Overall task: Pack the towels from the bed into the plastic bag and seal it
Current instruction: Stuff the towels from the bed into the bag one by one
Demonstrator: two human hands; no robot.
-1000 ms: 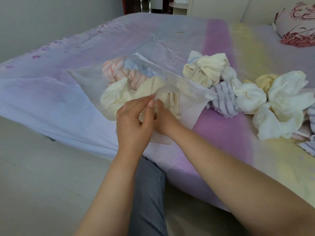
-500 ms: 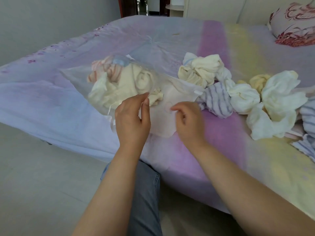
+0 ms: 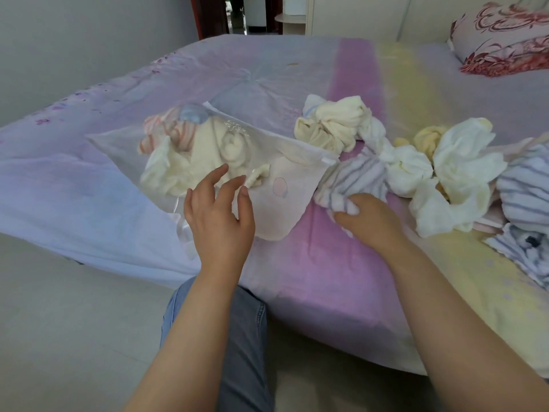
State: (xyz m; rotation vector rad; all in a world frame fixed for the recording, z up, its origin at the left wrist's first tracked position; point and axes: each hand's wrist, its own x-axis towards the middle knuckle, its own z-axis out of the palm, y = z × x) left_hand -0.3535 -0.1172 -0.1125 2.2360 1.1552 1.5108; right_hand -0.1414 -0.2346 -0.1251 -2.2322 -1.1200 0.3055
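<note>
Striped purple-and-white towel (image 3: 355,178) sits just right of the plastic bag (image 3: 285,200), near the bed's front edge (image 3: 312,295); right hand (image 3: 370,223) is on it, fingers curled into the cloth at its near end, gripping it. Left hand (image 3: 219,221) hovers over the bag's near corner, fingers spread and loose, holding nothing. Bag lies flat, long axis running left-right, several cream towels (image 3: 190,168) inside, mouth apparently toward the right, facing the striped towel. Judged: short leftward carry by the right hand, with the left placed to lift the mouth. More towels (image 3: 463,162) piled farther right.
</note>
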